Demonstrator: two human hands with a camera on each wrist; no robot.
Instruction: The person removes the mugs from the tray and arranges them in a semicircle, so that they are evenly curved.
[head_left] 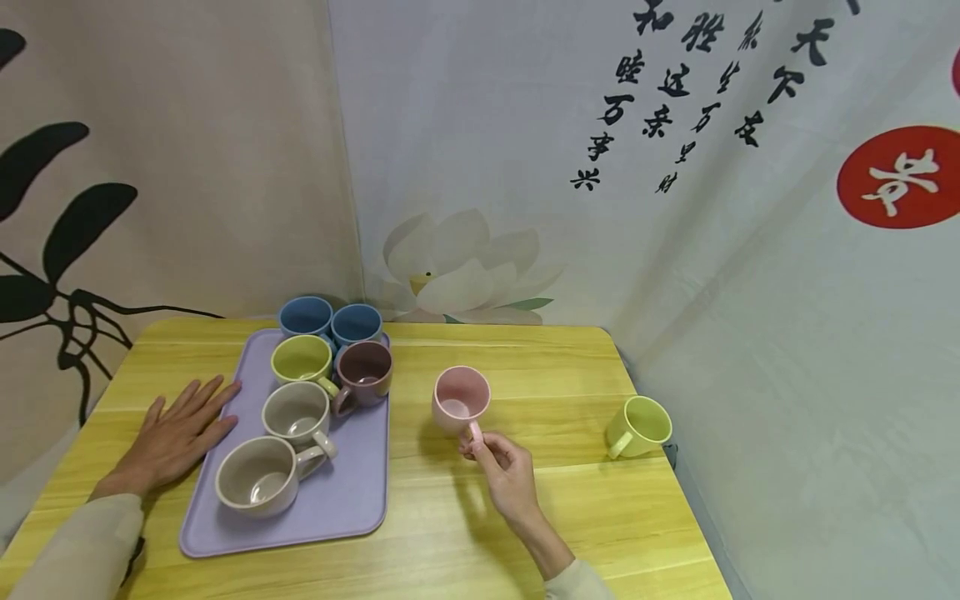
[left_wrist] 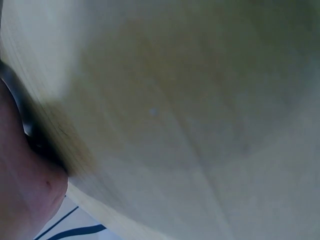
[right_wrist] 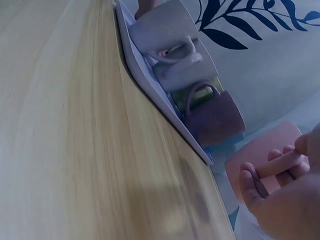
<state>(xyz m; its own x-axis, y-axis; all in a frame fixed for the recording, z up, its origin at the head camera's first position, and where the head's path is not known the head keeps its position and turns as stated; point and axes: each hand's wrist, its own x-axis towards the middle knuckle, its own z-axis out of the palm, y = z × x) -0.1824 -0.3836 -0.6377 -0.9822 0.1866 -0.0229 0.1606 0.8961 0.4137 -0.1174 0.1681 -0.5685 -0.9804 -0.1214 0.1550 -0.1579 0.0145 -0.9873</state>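
By its handle, my right hand [head_left: 512,482] pinches a pink mug [head_left: 459,392], which is upright and raised off the table to the right of the lilac tray [head_left: 352,504]. The right wrist view shows the fingers round the handle of this pink mug [right_wrist: 242,157]. My left hand [head_left: 174,437] lies flat with fingers spread, its fingertips on the tray's left rim. Standing on the tray are two blue mugs [head_left: 306,317], a yellow-green mug [head_left: 300,358], a mauve mug [head_left: 366,372] and two pale grey mugs [head_left: 258,479]. In the left wrist view, the fingers are hidden.
Another yellow-green mug [head_left: 637,427] stands near the right edge of the wooden table [head_left: 420,550]. A printed cloth [head_left: 480,150] hangs right behind the table and along its right side. The blue mugs stand at the tray's far end, close to that cloth.
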